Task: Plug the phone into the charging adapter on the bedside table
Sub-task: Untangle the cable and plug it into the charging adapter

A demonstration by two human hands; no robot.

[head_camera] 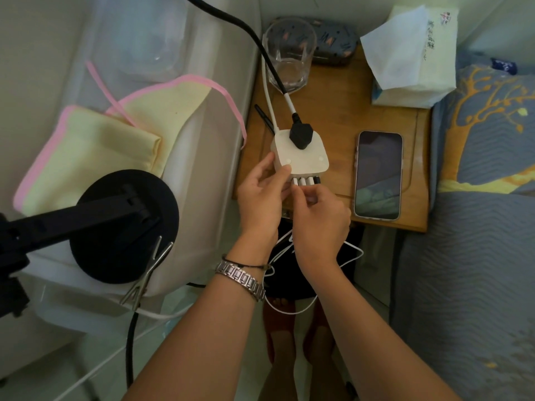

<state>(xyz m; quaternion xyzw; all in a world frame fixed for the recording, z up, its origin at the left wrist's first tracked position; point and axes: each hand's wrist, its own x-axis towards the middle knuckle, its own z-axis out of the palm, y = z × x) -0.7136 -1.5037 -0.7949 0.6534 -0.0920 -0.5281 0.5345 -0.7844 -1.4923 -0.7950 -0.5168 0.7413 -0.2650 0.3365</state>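
A white square charging adapter (304, 157) sits on the wooden bedside table (333, 117), with a black plug (301, 135) in its top and several USB plugs (305, 180) in its near side. My left hand (262, 195) grips the adapter's left edge, thumb on top. My right hand (318, 218) pinches one of the USB plugs at the near side. A thin white cable (351, 257) loops below my hands. The phone (377, 175) lies face up, screen dark, on the table to the right of the adapter, with no cable in it.
An empty drinking glass (289, 53) and a patterned case (330, 39) stand at the back of the table, a tissue pack (411, 59) at the back right. The bed (477, 227) borders the right side. A black lamp base (124, 227) and yellow cloth (95, 146) lie left.
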